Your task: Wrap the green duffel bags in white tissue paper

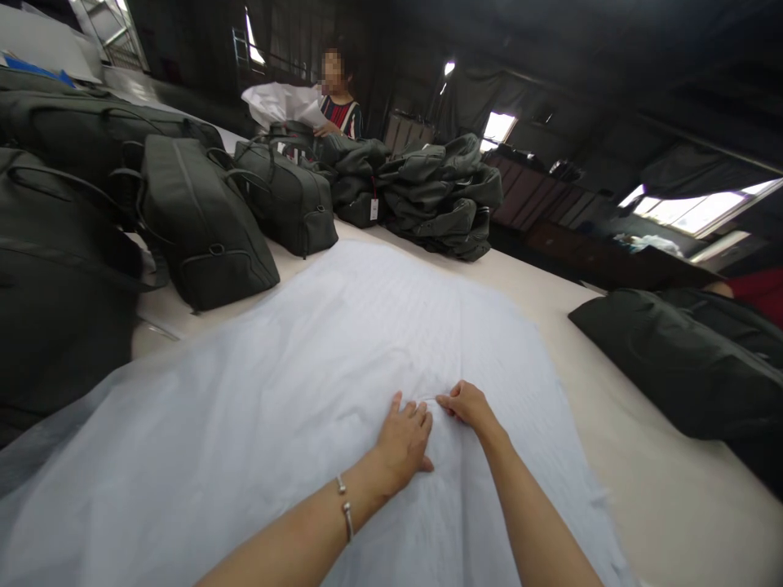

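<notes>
A wide, thin white sheet (342, 342), faintly wrinkled and partly see-through at its left edge, lies spread over the table in front of me. My left hand (404, 436) rests on it with the fingers apart and the palm down; a silver bracelet (346, 505) circles that wrist. Just to its right, my right hand (465, 403) pinches the sheet between thumb and fingers. Small creases run through the sheet between the two hands.
Dark green bags (196, 220) stand along the left, with a heap of limp ones (440, 196) behind the sheet. Another dark bag (685, 359) lies at right, near a red sleeve (758, 293). Across the table (661, 481), a person (342, 110) handles white crumpled sheeting (285, 104).
</notes>
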`<move>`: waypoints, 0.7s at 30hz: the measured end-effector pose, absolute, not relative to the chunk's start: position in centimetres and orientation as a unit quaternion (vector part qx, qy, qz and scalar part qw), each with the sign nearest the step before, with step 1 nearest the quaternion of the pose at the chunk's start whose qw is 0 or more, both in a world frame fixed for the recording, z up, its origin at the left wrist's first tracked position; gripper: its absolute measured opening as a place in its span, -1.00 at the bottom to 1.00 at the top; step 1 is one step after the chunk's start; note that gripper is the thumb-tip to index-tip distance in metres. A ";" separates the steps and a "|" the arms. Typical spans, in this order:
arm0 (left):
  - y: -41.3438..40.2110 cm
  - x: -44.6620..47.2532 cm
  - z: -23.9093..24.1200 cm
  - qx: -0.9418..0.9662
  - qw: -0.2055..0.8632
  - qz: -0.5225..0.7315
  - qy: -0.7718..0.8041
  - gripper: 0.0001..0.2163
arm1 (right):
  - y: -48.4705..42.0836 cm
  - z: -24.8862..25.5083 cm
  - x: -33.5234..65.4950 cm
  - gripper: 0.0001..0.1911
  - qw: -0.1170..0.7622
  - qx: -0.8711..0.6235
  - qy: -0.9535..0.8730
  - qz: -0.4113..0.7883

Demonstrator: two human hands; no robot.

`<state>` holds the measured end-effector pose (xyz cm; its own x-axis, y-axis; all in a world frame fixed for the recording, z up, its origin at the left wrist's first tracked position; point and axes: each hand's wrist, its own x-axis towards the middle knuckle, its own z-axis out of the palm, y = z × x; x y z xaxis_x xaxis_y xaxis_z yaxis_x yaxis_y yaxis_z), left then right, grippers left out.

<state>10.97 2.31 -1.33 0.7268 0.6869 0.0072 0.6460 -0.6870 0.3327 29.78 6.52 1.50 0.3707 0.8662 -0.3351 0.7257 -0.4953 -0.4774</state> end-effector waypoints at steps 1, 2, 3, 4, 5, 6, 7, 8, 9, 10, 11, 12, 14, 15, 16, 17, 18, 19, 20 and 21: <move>2.3 11.0 -1.3 0.917 0.154 0.068 0.362 -0.26 | 6.5 1.4 30.1 -0.69 0.114 -0.827 -0.484 0.263; 2.3 10.9 -1.2 0.917 0.154 0.068 0.361 -0.27 | 6.3 1.5 30.3 -0.64 0.106 -0.836 -0.480 0.246; 2.3 10.9 -1.1 0.918 0.155 0.066 0.360 -0.27 | 6.1 1.6 30.5 -0.59 0.105 -0.843 -0.475 0.229; 2.3 10.9 -1.0 0.918 0.155 0.064 0.360 -0.27 | 5.7 1.8 30.6 -0.54 0.111 -0.848 -0.471 0.214; 2.3 10.8 -1.0 0.918 0.155 0.062 0.361 -0.26 | 5.2 2.0 30.6 -0.50 0.125 -0.851 -0.469 0.202; 2.3 10.8 -0.9 0.917 0.154 0.061 0.362 -0.26 | 4.6 2.3 30.6 -0.46 0.147 -0.851 -0.467 0.190; 2.3 10.7 -0.9 0.917 0.154 0.060 0.362 -0.26 | 3.7 2.6 30.7 -0.41 0.174 -0.849 -0.466 0.177; 2.3 10.6 -0.9 0.918 0.153 0.059 0.361 -0.26 | 2.6 2.9 30.9 -0.37 0.201 -0.847 -0.464 0.164; 2.4 10.5 -0.9 0.919 0.151 0.059 0.360 -0.27 | 1.4 3.3 31.1 -0.34 0.231 -0.844 -0.461 0.146; 2.6 10.5 -0.9 0.921 0.147 0.059 0.357 -0.27 | -0.1 3.7 31.5 -0.32 0.262 -0.840 -0.459 0.125; 2.8 10.4 -0.9 0.922 0.141 0.060 0.355 -0.27 | -1.6 4.1 32.0 -0.30 0.289 -0.834 -0.459 0.101; 3.1 10.5 -0.9 0.924 0.135 0.062 0.353 -0.27 | -3.3 4.5 32.6 -0.28 0.311 -0.827 -0.462 0.080; 4.0 10.9 -0.9 0.926 0.123 0.067 0.351 -0.28 | -6.6 5.1 34.0 -0.26 0.337 -0.814 -0.472 0.043; 4.7 11.4 -0.8 0.926 0.118 0.069 0.353 -0.29 | -8.1 5.3 34.7 -0.26 0.338 -0.810 -0.479 0.029; 5.4 11.9 -0.8 0.925 0.114 0.072 0.355 -0.30 | -9.4 5.4 35.5 -0.26 0.330 -0.809 -0.486 0.020; 6.3 12.6 -0.6 0.924 0.111 0.074 0.358 -0.31 | -10.4 5.4 36.2 -0.25 0.323 -0.809 -0.491 0.012; 7.3 13.3 -0.5 0.922 0.107 0.076 0.364 -0.33 | -11.3 5.4 36.9 -0.25 0.316 -0.809 -0.495 0.005; 8.4 14.1 -0.2 0.919 0.103 0.078 0.372 -0.34 | -11.9 5.4 37.5 -0.24 0.309 -0.811 -0.497 -0.001; 9.6 14.8 0.1 0.915 0.100 0.080 0.381 -0.35 | -12.4 5.5 38.0 -0.23 0.303 -0.814 -0.496 -0.005; 10.8 15.5 0.6 0.911 0.099 0.084 0.391 -0.35 | -12.7 5.5 38.4 -0.23 0.297 -0.815 -0.497 -0.009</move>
<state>15.54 10.81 0.59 0.6804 0.7290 0.0749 0.6960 -0.6748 0.2455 38.42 -12.74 5.53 0.5049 0.8053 0.3107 0.8163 -0.3285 -0.4750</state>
